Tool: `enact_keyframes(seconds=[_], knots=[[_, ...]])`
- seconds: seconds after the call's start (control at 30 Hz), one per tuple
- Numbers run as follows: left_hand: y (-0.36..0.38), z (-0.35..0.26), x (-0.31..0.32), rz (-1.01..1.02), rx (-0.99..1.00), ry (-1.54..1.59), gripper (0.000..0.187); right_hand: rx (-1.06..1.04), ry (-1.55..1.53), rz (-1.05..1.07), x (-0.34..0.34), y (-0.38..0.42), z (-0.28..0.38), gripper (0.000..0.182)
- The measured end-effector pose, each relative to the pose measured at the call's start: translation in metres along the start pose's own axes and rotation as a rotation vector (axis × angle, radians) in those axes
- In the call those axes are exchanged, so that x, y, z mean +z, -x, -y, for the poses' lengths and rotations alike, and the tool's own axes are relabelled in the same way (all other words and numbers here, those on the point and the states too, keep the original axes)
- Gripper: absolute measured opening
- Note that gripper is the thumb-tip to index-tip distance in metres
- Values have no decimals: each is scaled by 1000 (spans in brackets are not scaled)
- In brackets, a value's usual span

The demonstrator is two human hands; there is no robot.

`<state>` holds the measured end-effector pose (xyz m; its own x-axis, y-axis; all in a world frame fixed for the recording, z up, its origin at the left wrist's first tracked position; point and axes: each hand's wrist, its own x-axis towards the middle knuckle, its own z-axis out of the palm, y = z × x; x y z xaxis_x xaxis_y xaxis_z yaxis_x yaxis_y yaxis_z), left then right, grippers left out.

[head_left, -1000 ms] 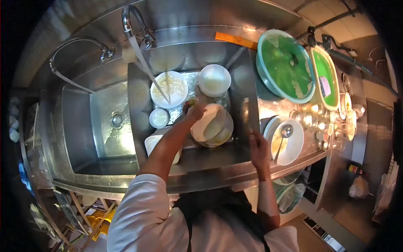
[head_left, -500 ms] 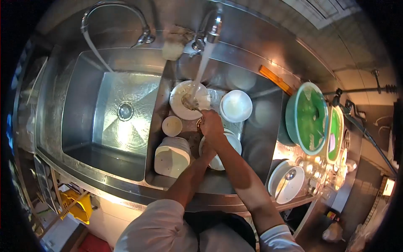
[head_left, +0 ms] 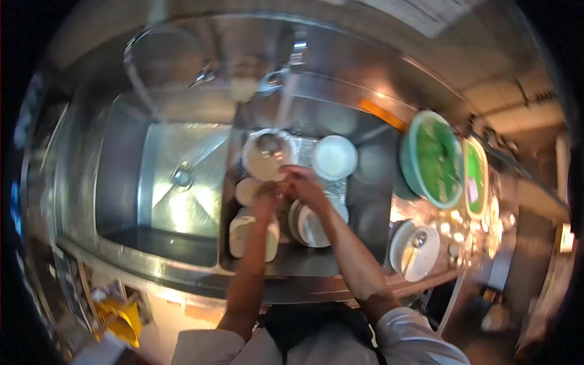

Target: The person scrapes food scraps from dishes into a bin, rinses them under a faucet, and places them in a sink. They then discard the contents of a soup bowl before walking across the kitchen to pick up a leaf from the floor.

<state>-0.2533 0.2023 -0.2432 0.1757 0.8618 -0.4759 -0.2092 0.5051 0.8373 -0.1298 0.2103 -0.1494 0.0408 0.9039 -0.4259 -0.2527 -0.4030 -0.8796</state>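
In the right sink basin, my right hand (head_left: 302, 184) is just below a large white plate (head_left: 254, 159), with its fingers bent; motion blur hides what they hold. My left hand (head_left: 266, 198) is beside it, near a small white bowl (head_left: 246, 191) and above stacked squarish white dishes (head_left: 243, 234); its fingers are smeared. A round metal item (head_left: 268, 144), blurred, lies on the large plate under the tap's stream. White round bowls (head_left: 334, 157) stand at the basin's upper right. More white dishes (head_left: 314, 228) lean below my right hand.
The left basin (head_left: 182, 207) has a central drain. Two taps (head_left: 298, 52) are at the back. Right of the basins are an orange bar (head_left: 382, 114), a teal tub (head_left: 431, 159) of green liquid, an oval tub (head_left: 474, 176) and white bowls (head_left: 421, 255) with a ladle.
My hands have separated from their crossed position, my left moving left and up. The metal item rests on the plate, away from my right hand. The dishes below my right hand are more exposed. The view has shifted.
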Motion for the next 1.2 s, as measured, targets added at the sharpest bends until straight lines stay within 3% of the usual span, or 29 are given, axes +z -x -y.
enact_keyframes(seconds=[0.07,0.13,0.17,0.2,0.27,0.3,0.33,0.4,0.53,0.6,0.7,0.73,0.77,0.8,0.83,0.9,1.0,1.07,1.1,1.17,1.2], knots=[[-28,-38,-6,143,35,191,20,-145,74,-29,-22,25,14,19],[-53,-82,4,352,62,229,24,-498,669,-335,-35,71,44,20],[-62,-112,22,289,-173,399,24,-396,739,-387,-69,89,45,21],[-83,-121,24,363,-184,315,24,-274,947,-561,-80,130,86,19],[-96,-135,32,439,-195,214,24,-391,1143,-849,-157,158,97,17],[-94,-147,40,379,-143,121,23,-428,1226,-1009,-195,173,103,17],[-89,-153,47,316,-90,29,23,-233,1304,-1037,-219,186,119,19],[-71,-149,54,336,-36,-35,24,-72,1396,-1028,-275,185,119,19],[0,-112,85,317,95,-350,31,-93,1324,-871,-329,155,100,18],[45,-80,117,484,22,-423,25,-448,1115,-811,-303,180,108,19],[104,0,177,827,28,-505,22,-450,899,-971,-308,264,87,19],[121,28,197,897,-34,-492,25,-197,991,-999,-315,297,70,20],[141,51,213,922,78,-486,29,53,1075,-1009,-316,325,52,22],[163,41,236,901,88,-665,43,124,889,-899,-310,343,28,23],[173,38,255,898,85,-670,43,190,701,-783,-305,352,4,24],[182,39,285,844,2,-1127,46,57,869,-726,-288,338,-30,26],[180,60,299,719,137,-1239,43,-85,1076,-692,-282,317,-68,29],[187,54,306,702,153,-1269,43,111,623,-737,-291,309,-84,26],[188,51,309,692,168,-1284,43,103,616,-731,-290,318,-74,26],[186,51,308,699,178,-1250,42,155,309,-784,-274,362,-20,22],[190,43,308,702,83,-1091,42,105,325,-800,-265,383,5,19]])
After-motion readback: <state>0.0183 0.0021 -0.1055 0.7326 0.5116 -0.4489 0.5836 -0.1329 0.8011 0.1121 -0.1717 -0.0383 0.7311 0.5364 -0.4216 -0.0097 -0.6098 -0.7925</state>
